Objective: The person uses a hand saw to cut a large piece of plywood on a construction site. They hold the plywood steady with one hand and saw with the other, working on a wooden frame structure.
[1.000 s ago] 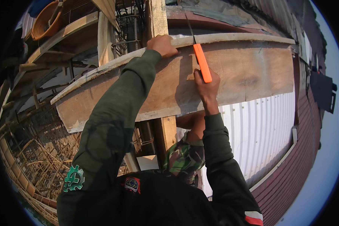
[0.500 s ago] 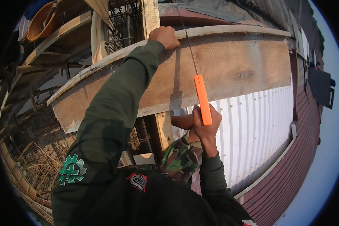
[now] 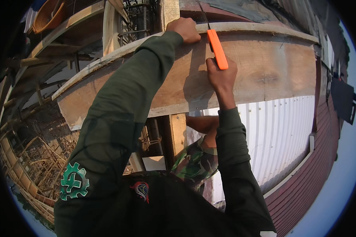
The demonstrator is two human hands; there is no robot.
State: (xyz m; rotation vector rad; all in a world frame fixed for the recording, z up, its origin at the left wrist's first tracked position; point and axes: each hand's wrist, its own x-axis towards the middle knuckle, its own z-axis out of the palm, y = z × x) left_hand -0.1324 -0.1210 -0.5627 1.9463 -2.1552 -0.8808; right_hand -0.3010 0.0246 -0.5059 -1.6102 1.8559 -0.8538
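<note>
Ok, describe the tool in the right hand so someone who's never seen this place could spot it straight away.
Find the wide pale wooden plank lying across the upper part of the view, above the white corrugated roofing. Near the middle of its top edge, the right hand grips a saw whose thin dark blade runs up past the edge. Its bright orange handle is the only vivid colour among the bare wood.
</note>
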